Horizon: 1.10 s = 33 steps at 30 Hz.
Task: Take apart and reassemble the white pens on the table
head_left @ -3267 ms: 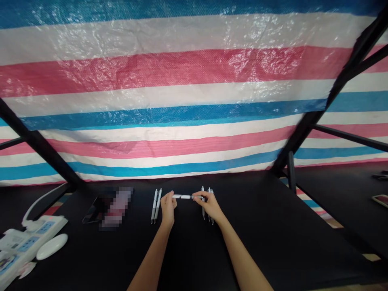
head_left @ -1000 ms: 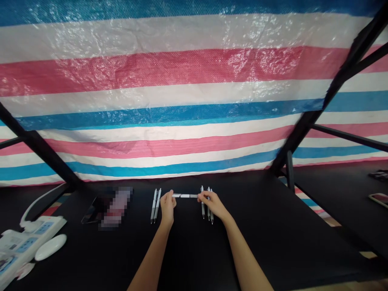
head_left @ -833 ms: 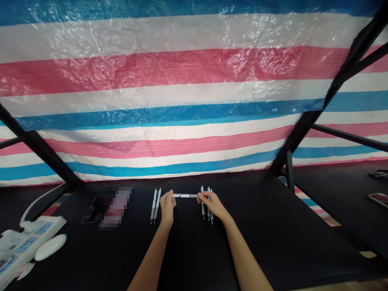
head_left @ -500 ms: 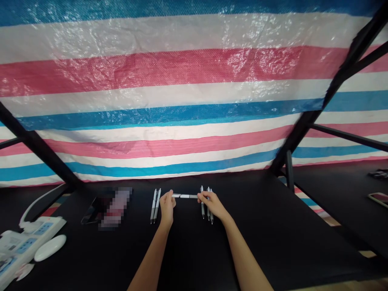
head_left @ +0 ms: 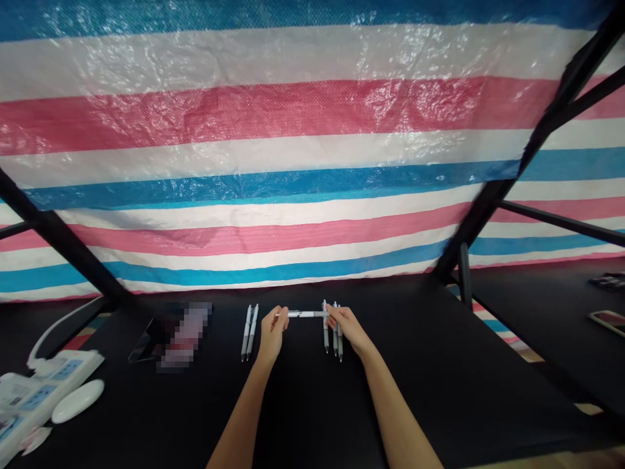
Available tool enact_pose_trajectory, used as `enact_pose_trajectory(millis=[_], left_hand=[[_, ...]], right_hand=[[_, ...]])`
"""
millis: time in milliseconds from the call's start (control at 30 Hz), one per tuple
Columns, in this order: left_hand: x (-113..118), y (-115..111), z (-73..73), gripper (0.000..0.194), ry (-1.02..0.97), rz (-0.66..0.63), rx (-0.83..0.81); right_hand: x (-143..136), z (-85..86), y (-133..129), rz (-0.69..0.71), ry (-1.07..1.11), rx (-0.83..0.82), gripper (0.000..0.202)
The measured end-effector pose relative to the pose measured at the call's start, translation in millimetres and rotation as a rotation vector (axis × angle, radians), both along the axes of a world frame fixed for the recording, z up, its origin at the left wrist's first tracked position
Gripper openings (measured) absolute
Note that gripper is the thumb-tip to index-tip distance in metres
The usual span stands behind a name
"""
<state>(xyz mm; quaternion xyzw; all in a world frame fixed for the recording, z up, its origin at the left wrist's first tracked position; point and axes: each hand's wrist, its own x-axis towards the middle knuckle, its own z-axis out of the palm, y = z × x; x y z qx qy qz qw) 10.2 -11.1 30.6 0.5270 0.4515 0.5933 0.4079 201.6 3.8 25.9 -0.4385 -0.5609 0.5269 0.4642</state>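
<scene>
A white and grey pen (head_left: 306, 314) is held level between my two hands, just above the dark tabletop. My left hand (head_left: 274, 329) pinches its white end. At the grey end, the fingers of my right hand (head_left: 344, 326) are closed on the pen. Under and beside my right fingers lie three similar pens (head_left: 336, 342), side by side, their upper parts partly covered. To the left of my left hand, two more pens (head_left: 250, 332) lie parallel, with their grey tips toward me.
A white power strip (head_left: 53, 384) with a cable and a white oval object (head_left: 78, 401) sit at the left. A blurred-out flat item (head_left: 183, 339) lies nearby. Black frame bars (head_left: 463, 254) and a striped tarp (head_left: 293, 195) stand behind. A phone (head_left: 608, 322) rests far right.
Both hands have shifted their grip on the pen, which has moved slightly to the right. The pens on the table stay in place.
</scene>
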Motion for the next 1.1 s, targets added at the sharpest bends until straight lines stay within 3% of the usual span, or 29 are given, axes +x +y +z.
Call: enact_pose_trajectory(millis=[167, 333, 467, 667, 767, 833, 933, 1100], left_hand=[[3, 8, -9.2, 0.046, -0.243, 0.055, -0.109], [6, 13, -16.9, 0.044, -0.448, 0.086, -0.198], [9, 11, -13.2, 0.035, -0.526, 0.02, -0.259], [13, 12, -7.1, 0.023, -0.736, -0.056, -0.391], [9, 16, -7.6, 0.008, -0.878, -0.043, -0.433], [4, 17, -8.5, 0.003, -0.973, -0.103, -0.47], [-3, 17, -10.5, 0.021, -1.055, -0.311, -0.588], [-8, 16, -14.3, 0.049, -1.029, -0.624, -0.735]], right_hand=[[-1, 6.0, -4, 0.03, -0.16, 0.076, 0.055], [-8, 12.9, -13, 0.26, -0.288, 0.168, 0.046], [-16, 14.6, -20, 0.358, -0.33, 0.205, 0.042], [-23, 9.5, -22, 0.36, -0.393, 0.209, 0.041], [-18, 7.7, -17, 0.302, -0.343, 0.208, 0.04], [-12, 7.5, -13, 0.189, -0.307, 0.204, 0.04], [-1, 7.7, -6, 0.006, -0.256, 0.208, 0.042], [8, 6.4, -1, -0.145, -0.138, 0.22, 0.044]])
